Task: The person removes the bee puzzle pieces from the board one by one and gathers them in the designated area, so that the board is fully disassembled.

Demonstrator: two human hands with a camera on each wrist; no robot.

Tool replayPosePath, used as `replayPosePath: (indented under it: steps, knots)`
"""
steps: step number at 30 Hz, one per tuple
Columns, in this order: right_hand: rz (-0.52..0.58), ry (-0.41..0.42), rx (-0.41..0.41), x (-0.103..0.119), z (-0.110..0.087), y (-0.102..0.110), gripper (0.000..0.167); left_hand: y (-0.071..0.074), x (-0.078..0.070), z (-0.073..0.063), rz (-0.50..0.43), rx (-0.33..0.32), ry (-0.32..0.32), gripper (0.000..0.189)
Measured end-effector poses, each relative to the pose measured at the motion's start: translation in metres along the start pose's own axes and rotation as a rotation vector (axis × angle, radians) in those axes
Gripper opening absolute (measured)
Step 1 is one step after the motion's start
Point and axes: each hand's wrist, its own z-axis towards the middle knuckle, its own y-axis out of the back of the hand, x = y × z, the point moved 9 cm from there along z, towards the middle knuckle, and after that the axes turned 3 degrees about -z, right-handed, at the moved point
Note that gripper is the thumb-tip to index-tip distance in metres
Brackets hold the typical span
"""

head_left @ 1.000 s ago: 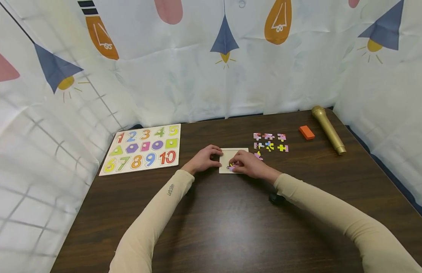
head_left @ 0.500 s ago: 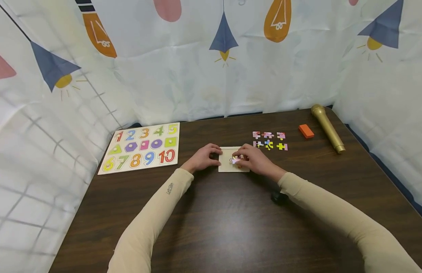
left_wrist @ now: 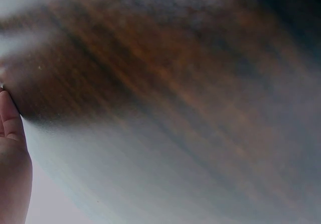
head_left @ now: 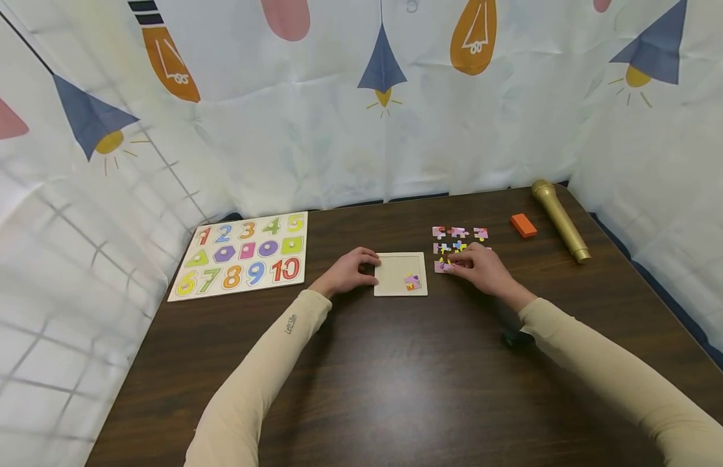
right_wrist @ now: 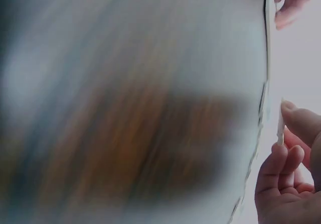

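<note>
My left hand [head_left: 351, 272] holds the left edge of a small pale wooden puzzle tray [head_left: 387, 275], thumb below and fingers above. One pink and yellow jigsaw piece [head_left: 412, 281] lies in the tray's lower right. To the right of the tray, my right hand [head_left: 484, 269] is over the lower rows of loose jigsaw pieces [head_left: 459, 232] and covers some of them. In the right wrist view, its thumb and fingertips pinch a thin jigsaw piece [right_wrist: 281, 122], seen edge-on. Only part of my left hand [left_wrist: 12, 153] shows in the left wrist view.
A number and shape board [head_left: 245, 255] lies at the left of the dark wooden table [head_left: 361, 389]. An orange block [head_left: 523, 226] and a gold microphone [head_left: 560, 220] lie at the back right. A patterned curtain [head_left: 315, 143] hangs behind the table.
My right hand has let go of a jigsaw piece in the tray's lower right and moved right to the loose pieces, taking hold of another. The left hand has stayed at the tray.
</note>
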Motion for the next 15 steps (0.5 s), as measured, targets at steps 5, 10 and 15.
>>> replayPosePath:
  steps: [5,10,15]
  knots:
    - [-0.028,-0.02,0.021,-0.018,-0.006,0.009,0.033,-0.001,0.0,0.001,0.007,0.007,-0.009,0.042]
    - [-0.039,-0.037,0.055,-0.025,-0.007,0.014,0.032,-0.002,0.002,0.002,0.006,0.01,-0.003,0.042]
    - [-0.038,0.006,0.074,-0.022,-0.007,0.013,0.032,-0.001,0.001,0.001,0.017,0.005,-0.006,0.041]
